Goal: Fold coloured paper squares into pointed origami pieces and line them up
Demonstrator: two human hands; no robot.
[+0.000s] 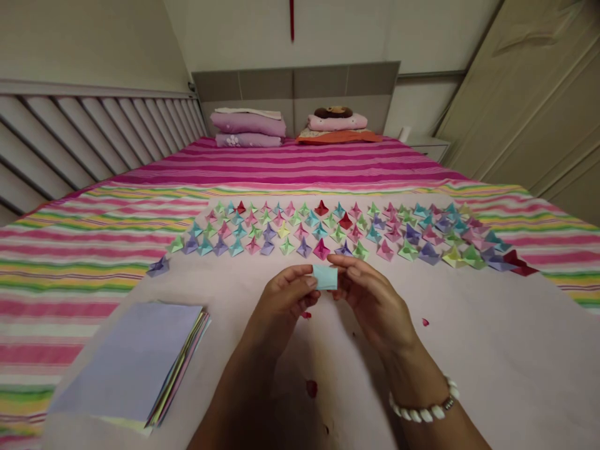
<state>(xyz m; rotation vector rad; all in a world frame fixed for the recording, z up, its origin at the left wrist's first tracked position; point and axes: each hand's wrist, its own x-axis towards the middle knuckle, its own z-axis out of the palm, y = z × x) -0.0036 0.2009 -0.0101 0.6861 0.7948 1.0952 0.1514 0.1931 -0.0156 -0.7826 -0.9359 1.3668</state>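
— Both hands are raised just above the pale sheet (469, 350), aren't they? What is gripped between them?

— A small light-blue folded paper (325, 277) is pinched from both sides. The left hand (285, 297) is closed on its left edge with thumb and forefinger, and the right hand (370, 300) is closed on its right edge the same way; the remaining fingers are curled loosely underneath.

— Why is it held like that?

— Judging by the grip, the piece is kept flat and taut so its edges can be lined up or creased. Its face is turned up toward the camera, and its long axis is laid left to right, between the two hands.

— And where is it relative to everything else?

— It is held over the middle of the sheet, just on the near side of the rows of folded paper shapes (337, 234). Those are spread in bands across the sheet's far edge, well clear of the hands, seemingly so that finished pieces are kept apart. One purple shape (158, 267) is set alone toward the far left edge.

— Anything nearer?

— A stack of coloured paper sheets (135, 359) is laid at the near left corner, within easy reach of the left hand. A bead bracelet (429, 406) is worn on the right wrist.
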